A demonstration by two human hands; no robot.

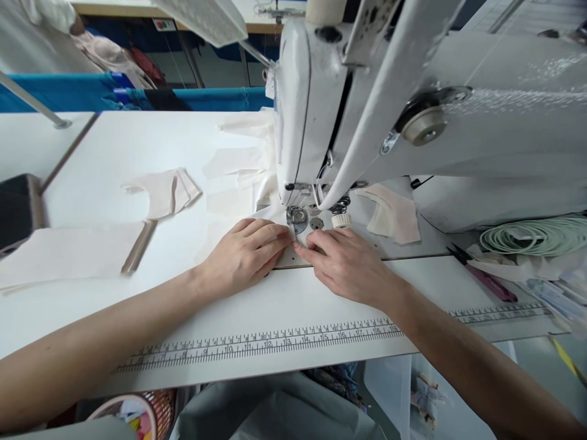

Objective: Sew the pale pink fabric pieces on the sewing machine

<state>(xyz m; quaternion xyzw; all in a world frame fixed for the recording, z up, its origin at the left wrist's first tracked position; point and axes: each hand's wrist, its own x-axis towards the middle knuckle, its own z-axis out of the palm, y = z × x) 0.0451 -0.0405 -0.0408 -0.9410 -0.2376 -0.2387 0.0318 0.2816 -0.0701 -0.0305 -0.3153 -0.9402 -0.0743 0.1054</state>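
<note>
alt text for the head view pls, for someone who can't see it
Two bare hands, left hand and right hand, press pale fabric flat just in front of the needle area of a white sewing machine. Cut pieces lie to the left on the white table, a printed ruler runs along its near edge, and scissors lie to the right.

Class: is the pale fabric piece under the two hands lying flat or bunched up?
Flat: left hand and right hand press the fabric piece down.

A white table carries a sewing machine, pale fabric pieces, a printed ruler strip along its front edge, coiled green tape and scissors.
</note>
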